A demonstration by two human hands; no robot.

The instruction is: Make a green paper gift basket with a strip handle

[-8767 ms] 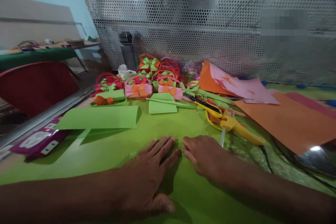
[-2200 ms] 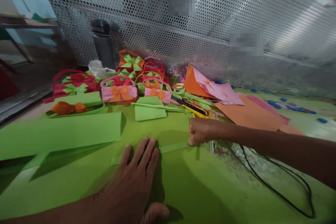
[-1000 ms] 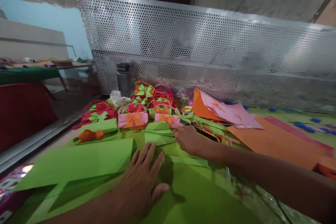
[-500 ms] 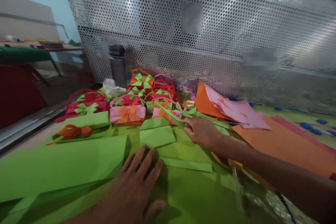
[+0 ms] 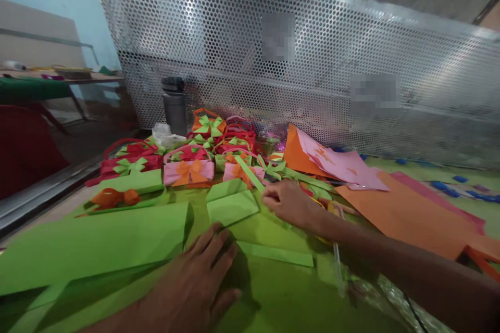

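Observation:
My left hand (image 5: 195, 281) lies palm down on the green work surface, fingers stretched out. Its fingertips reach the lower edge of a folded light green paper piece (image 5: 232, 208). Pinched in my right hand (image 5: 291, 203) is one end of a narrow green paper strip (image 5: 247, 170), which slants up and left. A second flat green strip (image 5: 277, 253) rests below the folded piece. To the left, a large green sheet (image 5: 94, 244) is partly under or beside my left hand; the contact is unclear. Behind stand small handbag-shaped paper pieces with bows, such as a pink one (image 5: 188, 171).
Orange sheets (image 5: 406, 213) and pink paper (image 5: 344, 164) lie at the right. A dark bottle (image 5: 174, 106) stands at the back left, before a perforated metal panel (image 5: 234, 52). Clear plastic (image 5: 390, 291) lies under my right forearm. Another table (image 5: 94, 79) is at far left.
My right hand has drawn slightly left and toward me with the green strip, whose broad side now shows more. My left hand stays nearly in place. The view has tilted up slightly.

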